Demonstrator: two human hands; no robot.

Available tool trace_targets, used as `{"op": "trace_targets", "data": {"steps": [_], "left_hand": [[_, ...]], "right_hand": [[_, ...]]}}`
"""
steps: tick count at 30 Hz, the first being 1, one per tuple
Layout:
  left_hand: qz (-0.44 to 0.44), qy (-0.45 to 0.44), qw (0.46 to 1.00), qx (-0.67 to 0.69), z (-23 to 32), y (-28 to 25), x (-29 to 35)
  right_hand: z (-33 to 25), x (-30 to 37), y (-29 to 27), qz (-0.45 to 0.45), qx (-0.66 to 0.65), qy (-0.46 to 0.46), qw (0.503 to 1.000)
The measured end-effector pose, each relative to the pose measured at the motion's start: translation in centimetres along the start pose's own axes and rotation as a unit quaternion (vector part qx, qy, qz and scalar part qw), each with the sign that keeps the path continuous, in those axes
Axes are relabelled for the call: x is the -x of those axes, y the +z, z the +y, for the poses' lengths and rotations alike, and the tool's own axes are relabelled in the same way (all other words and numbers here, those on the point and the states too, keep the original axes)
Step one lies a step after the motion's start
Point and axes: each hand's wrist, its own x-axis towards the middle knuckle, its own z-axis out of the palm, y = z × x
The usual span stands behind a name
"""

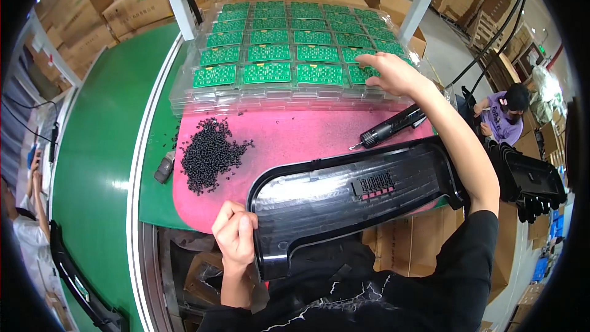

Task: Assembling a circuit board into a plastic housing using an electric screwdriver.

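Observation:
A long black plastic housing [332,200], hollow side up, lies across the front edge of the pink mat. My left hand [236,233] is closed on its left end. My right hand [393,74] reaches over the right part of a clear plastic tray [184,93] that holds rows of green circuit boards [267,72]. Its thumb and fingers are apart above a circuit board [359,74] in the nearest row; whether they touch it I cannot tell. Under my right forearm, a black electric screwdriver [393,128] lies on the mat, its bit pointing left.
A heap of small black screws [212,154] covers the left of the pink mat [295,132]. Beside it runs a green conveyor belt [104,147]. More black housings [531,175] are stacked at the right. Cardboard boxes [138,9] stand behind. Other people [507,117] sit on both sides.

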Motion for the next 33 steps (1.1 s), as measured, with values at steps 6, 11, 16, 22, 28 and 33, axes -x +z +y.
{"op": "trace_targets", "data": {"steps": [6,11,16,22,28,33], "left_hand": [[-0.057,-0.126,0.990,0.014,0.5,0.0,-1.9],[-0.088,-0.074,0.987,-0.115,2.0,-0.1,-4.9],[-0.172,0.044,0.983,-0.053,6.0,3.4,-9.8],[-0.296,0.059,0.953,0.006,7.2,8.7,-12.3],[-0.427,-0.025,0.904,-0.026,6.4,10.7,-12.3],[-0.482,0.025,0.869,-0.108,4.7,12.8,-10.9]], "right_hand": [[-1.2,-0.5,-2.2,-0.098,-0.083,0.047,0.991],[-1.5,2.0,-1.1,0.225,-0.225,-0.062,0.946],[-9.8,9.0,-2.6,0.196,-0.609,-0.126,0.758],[-11.1,13.7,0.6,0.260,-0.677,-0.075,0.685],[-6.6,18.6,3.7,0.165,-0.619,0.013,0.768],[-4.4,20.0,4.8,0.081,-0.394,0.006,0.916]]}}
